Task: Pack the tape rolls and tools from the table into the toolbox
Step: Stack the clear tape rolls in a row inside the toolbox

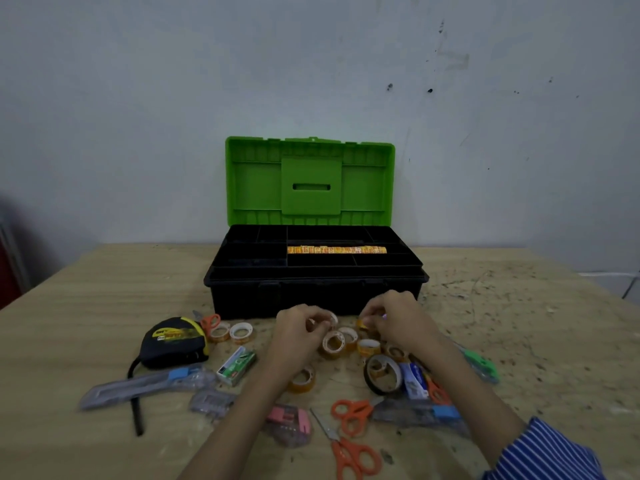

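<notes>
While both hands pinch small tape rolls (334, 344), toolbox (313, 271) gapes.

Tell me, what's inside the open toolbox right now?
The toolbox tray holds one row of small tape rolls in a middle compartment; the other compartments look empty. Anything beneath the tray is hidden.
</notes>
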